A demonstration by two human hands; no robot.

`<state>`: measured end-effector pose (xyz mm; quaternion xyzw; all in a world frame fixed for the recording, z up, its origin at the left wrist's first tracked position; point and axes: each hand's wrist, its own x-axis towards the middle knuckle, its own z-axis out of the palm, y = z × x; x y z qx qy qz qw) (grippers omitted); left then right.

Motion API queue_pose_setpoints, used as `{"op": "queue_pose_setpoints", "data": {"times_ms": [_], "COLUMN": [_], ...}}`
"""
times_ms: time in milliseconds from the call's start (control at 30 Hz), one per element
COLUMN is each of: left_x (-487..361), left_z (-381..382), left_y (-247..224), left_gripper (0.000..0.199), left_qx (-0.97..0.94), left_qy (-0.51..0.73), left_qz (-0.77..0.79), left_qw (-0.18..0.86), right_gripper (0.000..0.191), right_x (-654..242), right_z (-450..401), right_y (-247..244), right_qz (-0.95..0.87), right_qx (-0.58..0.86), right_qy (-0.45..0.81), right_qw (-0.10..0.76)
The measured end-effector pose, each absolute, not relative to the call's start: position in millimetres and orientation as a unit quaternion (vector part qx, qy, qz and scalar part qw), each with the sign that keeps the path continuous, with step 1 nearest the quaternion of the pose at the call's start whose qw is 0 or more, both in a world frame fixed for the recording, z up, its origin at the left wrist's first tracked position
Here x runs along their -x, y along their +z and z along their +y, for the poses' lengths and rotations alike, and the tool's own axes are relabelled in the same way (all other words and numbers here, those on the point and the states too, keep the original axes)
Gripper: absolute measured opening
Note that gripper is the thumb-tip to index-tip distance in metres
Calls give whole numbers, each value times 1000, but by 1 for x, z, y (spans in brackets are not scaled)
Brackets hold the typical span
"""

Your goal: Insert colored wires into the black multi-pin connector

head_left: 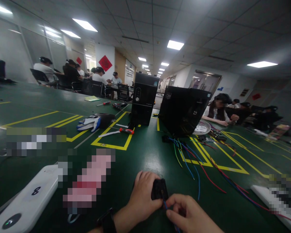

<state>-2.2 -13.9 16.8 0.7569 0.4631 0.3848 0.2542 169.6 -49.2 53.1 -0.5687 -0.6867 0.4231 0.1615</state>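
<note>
Low in the middle of the head view, my left hand (pixel 145 191) is closed around a small black block (pixel 159 189), thumb along its lower edge. Just to the right, my right hand (pixel 184 210) pinches a thin blue wire (pixel 165 204) whose upper end meets the block's lower side; whether it is inserted cannot be made out. A dark band is on my left wrist. Beyond my hands, a black part (pixel 167 139) with loose blue, green and red wires (pixel 191 152) lies on the green table (pixel 145 155).
Two black computer cases (pixel 143 100) stand ahead. Left are a red-handled tool (pixel 126 131), gloves (pixel 89 124), a blurred pink item (pixel 92 178) and a white device (pixel 31 197). Another white device (pixel 271 200) lies right. A person (pixel 219 110) sits behind a round basket (pixel 201 128).
</note>
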Motion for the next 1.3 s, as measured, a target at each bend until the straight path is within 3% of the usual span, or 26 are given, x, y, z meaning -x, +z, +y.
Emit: {"op": "queue_pose_setpoints", "data": {"times_ms": [200,433,600,933,1167,1300], "left_x": [2,1,0,2,3,3], "left_z": [-14,-16,-15,-16,-13,-13], "left_y": [18,19,20,22,19,18], "left_gripper": [35,33,31,36,33,33], "left_qx": [-758,-761,-759,-771,-771,-770], "left_qy": [377,373,375,353,361,361], "left_qz": [467,472,477,477,472,473], "left_qw": [255,241,236,231,229,232], "right_gripper": [17,25,28,20,26,20], "right_x": [-175,-168,-164,-185,-175,-170], "right_z": [-46,-50,-55,-46,-49,-53], "right_y": [54,54,47,63,59,53], "right_qz": [-693,-644,-637,-745,-691,-682], "right_qx": [589,590,578,592,562,546], "right_qy": [364,412,452,259,382,435], "right_qw": [202,261,235,166,244,218]}}
